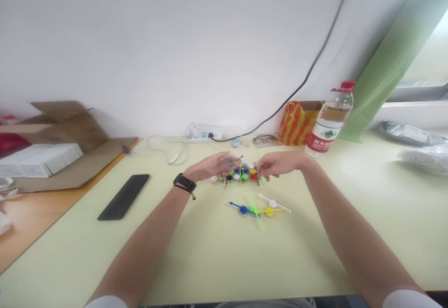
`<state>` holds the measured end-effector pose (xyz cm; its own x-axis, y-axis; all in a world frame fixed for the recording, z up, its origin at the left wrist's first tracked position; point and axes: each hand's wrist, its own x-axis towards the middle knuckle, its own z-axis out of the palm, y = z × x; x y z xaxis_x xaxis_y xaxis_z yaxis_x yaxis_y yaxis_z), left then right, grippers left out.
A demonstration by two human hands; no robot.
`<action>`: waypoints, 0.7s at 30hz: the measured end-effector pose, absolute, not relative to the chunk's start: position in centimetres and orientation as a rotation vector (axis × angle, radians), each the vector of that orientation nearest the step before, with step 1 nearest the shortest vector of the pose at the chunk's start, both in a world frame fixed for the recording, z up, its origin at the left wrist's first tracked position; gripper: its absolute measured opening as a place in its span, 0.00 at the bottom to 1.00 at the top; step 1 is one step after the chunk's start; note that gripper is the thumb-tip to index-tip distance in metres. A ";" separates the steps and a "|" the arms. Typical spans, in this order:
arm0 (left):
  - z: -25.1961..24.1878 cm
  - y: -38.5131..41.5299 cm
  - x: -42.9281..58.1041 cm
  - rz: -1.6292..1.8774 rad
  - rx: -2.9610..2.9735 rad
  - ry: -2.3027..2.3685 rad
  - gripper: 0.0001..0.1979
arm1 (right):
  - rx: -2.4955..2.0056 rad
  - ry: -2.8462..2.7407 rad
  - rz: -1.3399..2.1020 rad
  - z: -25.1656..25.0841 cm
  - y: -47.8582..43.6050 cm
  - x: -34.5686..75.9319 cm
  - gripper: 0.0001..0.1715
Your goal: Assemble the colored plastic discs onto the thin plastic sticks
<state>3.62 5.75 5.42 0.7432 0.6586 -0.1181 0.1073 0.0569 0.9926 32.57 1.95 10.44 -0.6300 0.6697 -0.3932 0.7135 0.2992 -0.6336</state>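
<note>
My left hand, with a black watch on its wrist, is closed around a small piece. A thin dark arrow sticks out past its fingertips. My right hand reaches in from the right, its fingers curled down at the edge of a cluster of small coloured pieces. What those fingertips pinch, if anything, is too small to make out. Nearer to me lie several spinners with arrow pointers: a blue spinner, a green spinner, a yellow spinner and a white spinner.
A black flat case lies left of my arm. Along the wall are a power strip, glasses, a striped bag and a water bottle. Cardboard stands far left; plastic packages lie far right.
</note>
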 end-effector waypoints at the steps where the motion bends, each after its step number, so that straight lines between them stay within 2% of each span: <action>1: 5.4 5.7 3.7 0.441 1.476 0.652 0.26 | 1.348 2.500 -1.264 10.4 2.0 32.5 0.16; 7: 4.5 6.8 3.2 0.442 1.317 0.590 0.28 | 1.391 2.443 -1.268 10.6 2.2 33.5 0.21; 13: 4.3 7.5 3.4 0.495 1.106 0.577 0.19 | 1.277 2.177 -1.179 8.0 2.4 30.3 0.29; 17: 4.9 7.0 3.8 0.492 1.079 0.574 0.16 | 1.251 2.107 -1.110 6.3 2.3 27.9 0.19; 21: 4.9 6.6 3.6 0.559 1.176 0.604 0.20 | 1.273 2.114 -1.071 6.3 2.0 27.7 0.11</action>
<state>3.64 6.59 4.93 0.7159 0.6839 -0.1410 -0.0876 0.2883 0.9535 27.67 2.02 6.28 -0.4741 0.5327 -0.7010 0.8804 0.2734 -0.3876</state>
